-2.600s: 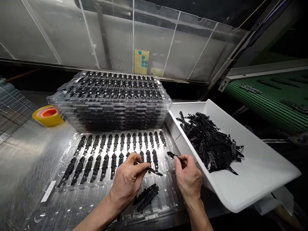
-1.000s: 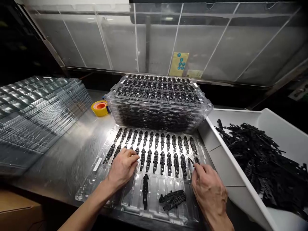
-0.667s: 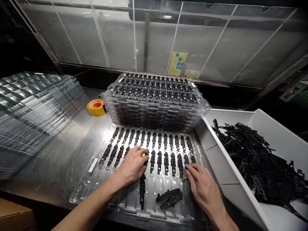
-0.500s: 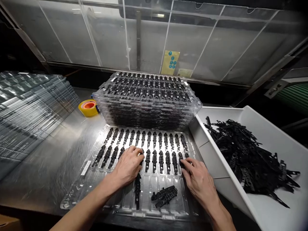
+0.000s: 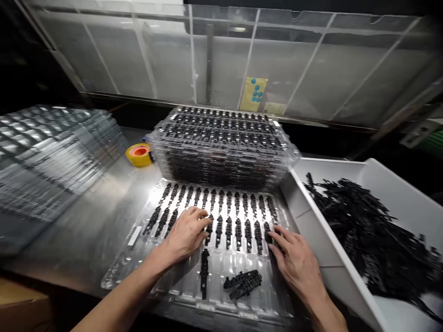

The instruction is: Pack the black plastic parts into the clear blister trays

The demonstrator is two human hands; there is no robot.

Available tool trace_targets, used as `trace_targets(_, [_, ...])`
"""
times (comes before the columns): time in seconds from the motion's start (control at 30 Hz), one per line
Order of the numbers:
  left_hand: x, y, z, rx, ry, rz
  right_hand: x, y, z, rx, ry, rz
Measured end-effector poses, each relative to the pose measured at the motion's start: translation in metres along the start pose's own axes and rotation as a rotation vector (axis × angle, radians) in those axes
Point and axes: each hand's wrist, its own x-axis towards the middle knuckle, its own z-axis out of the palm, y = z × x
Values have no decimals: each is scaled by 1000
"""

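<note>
A clear plastic tray (image 5: 221, 306) lies in front of me, with two rows of black slotted plastic parts in its upper slots. My left hand (image 5: 187, 234) is over the second row, thumb and fingertips closed around a black plastic part (image 5: 209, 229) seated there. At that row's right end, my right hand (image 5: 299, 258) pinches another black plastic part (image 5: 267, 233) between thumb and forefinger. A single black part (image 5: 204, 274) stands lengthwise in the lowest row. Two more loose parts (image 5: 244, 283) lie crosswise to its right.
Behind the tray rises a stack of filled clear trays (image 5: 224, 159). Yellow tape (image 5: 139, 155) sits left of it, and stacked trays (image 5: 58, 161) stand farther left. A white bin (image 5: 332, 240) heaped with black parts (image 5: 367, 226) borders the right side. A transparent panel (image 5: 224, 60) hangs beyond.
The view has turned slightly left, so the scene sits farther right. My left hand has shifted a little left over the tray, uncovering more of the part at its fingertips. My right hand stays at the row's end.
</note>
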Motion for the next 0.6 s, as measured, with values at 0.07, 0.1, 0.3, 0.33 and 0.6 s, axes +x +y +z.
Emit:
trace_targets(0.07, [-15,-16,-10,-22,133,-93,-1,6,5,-10,39,-17])
trace_targets(0.1, [-25,-25,-16,-15,202,-150,-1,9,7,-13,50,-22])
trace_targets(0.3, [-94,-43,-31,97,364,-281,-1,11,3,-43,88,-28])
trace_targets(0.33, [-100,-36,-28,103,369,-276,-2,6,-1,-39,99,-22])
trace_targets(0.6, [-76,47,18,1,124,-113,-31,-42,-14,143,-149,-297])
